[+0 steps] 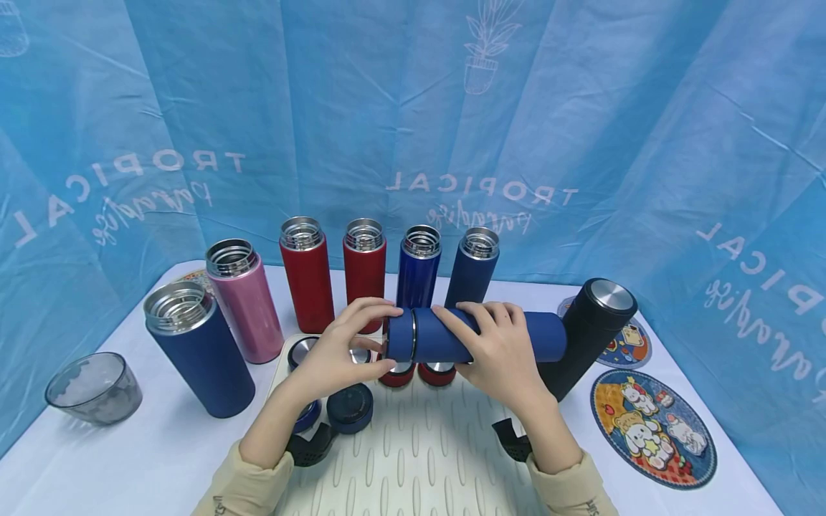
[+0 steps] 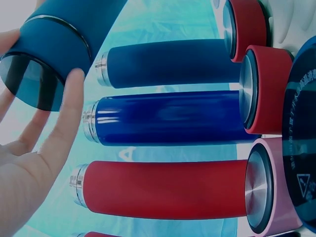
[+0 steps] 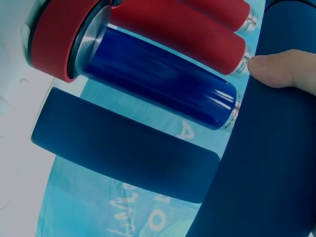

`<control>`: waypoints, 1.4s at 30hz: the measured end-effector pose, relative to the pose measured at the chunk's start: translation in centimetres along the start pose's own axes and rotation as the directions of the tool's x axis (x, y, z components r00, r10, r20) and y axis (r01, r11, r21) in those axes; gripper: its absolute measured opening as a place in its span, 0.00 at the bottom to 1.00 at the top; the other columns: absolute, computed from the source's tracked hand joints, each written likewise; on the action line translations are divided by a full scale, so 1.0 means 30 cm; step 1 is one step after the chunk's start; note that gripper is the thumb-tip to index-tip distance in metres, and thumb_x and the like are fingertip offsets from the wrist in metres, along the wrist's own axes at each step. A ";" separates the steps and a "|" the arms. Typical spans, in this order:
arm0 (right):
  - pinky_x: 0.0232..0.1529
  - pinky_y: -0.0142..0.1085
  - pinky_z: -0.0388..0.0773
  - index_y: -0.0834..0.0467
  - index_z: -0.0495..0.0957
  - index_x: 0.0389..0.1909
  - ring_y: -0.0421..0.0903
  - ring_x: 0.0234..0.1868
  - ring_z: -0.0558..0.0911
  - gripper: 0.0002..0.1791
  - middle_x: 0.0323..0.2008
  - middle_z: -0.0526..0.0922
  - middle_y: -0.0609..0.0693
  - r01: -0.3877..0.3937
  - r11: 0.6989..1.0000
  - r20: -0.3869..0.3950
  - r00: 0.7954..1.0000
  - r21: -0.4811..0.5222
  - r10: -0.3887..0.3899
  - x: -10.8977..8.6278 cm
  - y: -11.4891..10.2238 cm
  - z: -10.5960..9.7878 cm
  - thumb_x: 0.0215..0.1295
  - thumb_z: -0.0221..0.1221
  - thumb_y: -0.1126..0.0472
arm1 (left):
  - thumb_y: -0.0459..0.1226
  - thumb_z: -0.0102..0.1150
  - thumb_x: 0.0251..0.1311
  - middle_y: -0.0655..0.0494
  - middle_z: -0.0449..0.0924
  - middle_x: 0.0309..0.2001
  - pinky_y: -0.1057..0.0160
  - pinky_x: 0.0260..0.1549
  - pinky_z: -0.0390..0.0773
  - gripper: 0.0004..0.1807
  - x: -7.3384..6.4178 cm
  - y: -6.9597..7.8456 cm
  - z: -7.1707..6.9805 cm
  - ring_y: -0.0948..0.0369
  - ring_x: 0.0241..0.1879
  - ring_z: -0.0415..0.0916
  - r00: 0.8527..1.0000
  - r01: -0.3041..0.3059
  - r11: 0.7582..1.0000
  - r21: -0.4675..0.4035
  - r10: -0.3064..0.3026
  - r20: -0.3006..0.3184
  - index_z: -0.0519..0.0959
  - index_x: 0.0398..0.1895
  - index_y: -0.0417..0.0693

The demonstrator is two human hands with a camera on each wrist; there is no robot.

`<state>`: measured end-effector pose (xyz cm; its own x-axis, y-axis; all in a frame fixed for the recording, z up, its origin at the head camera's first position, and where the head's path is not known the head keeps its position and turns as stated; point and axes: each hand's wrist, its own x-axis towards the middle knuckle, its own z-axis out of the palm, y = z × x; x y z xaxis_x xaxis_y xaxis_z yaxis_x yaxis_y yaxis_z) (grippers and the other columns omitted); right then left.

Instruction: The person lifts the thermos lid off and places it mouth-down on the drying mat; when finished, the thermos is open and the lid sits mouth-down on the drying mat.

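Observation:
A matte blue thermos (image 1: 547, 337) lies sideways in the air over the front of the table, its lid (image 1: 400, 335) pointing left. My right hand (image 1: 500, 355) grips the body from above, and its thumb (image 3: 276, 70) presses the side in the right wrist view. At the other end, my left hand (image 1: 338, 358) holds the lid between thumb and fingers. A thin shiny ring separates lid and body. The left wrist view shows the lid's polished end (image 2: 29, 81) with fingers spread around its edge. Red lids (image 1: 437, 373) sit below the thermos.
A white ribbed mat (image 1: 413, 459) holds several lids, including a dark one (image 1: 350, 408). Uncapped bottles, such as a red one (image 1: 306, 287) and a pink one (image 1: 248, 308), stand behind and left. A glass bowl (image 1: 97, 390), a black thermos (image 1: 584, 337) and round coasters (image 1: 654, 430) flank them.

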<state>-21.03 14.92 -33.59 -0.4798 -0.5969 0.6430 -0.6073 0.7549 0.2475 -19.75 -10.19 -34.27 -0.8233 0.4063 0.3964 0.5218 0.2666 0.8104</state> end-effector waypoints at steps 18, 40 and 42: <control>0.47 0.53 0.69 0.44 0.69 0.61 0.57 0.43 0.74 0.48 0.48 0.77 0.55 0.006 1.000 0.005 1.000 0.004 -0.006 0.004 -0.008 -0.007 0.30 0.76 0.49 | 0.43 0.64 0.53 0.50 0.69 0.53 0.66 0.32 0.80 0.33 0.003 0.003 -0.007 0.53 0.49 0.72 0.980 0.199 0.979 0.036 -0.198 -0.013 0.64 0.63 0.59; 0.47 0.54 0.69 0.43 0.69 0.60 0.56 0.44 0.75 0.50 0.47 0.78 0.54 0.016 1.000 0.020 1.000 0.019 -0.016 0.006 -0.022 -0.010 0.27 0.77 0.47 | 0.54 0.50 0.61 0.50 0.75 0.39 0.57 0.36 0.80 0.29 0.007 -0.011 0.001 0.53 0.43 0.75 0.972 0.234 0.962 0.140 -0.228 -0.058 0.63 0.64 0.55; 0.48 0.54 0.69 0.44 0.69 0.61 0.56 0.45 0.75 0.50 0.47 0.78 0.54 0.015 1.000 0.023 1.000 0.022 -0.015 0.007 -0.023 -0.010 0.27 0.77 0.47 | 0.54 0.54 0.58 0.48 0.73 0.46 0.55 0.38 0.80 0.33 0.006 -0.015 0.000 0.52 0.47 0.73 0.977 0.210 0.972 0.106 -0.206 -0.049 0.60 0.65 0.56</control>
<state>-20.52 14.35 -33.40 -0.4849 -0.6145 0.6223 -0.6279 0.7399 0.2414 -20.13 -10.23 -34.56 -0.9230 0.2991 0.2421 0.3581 0.4371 0.8250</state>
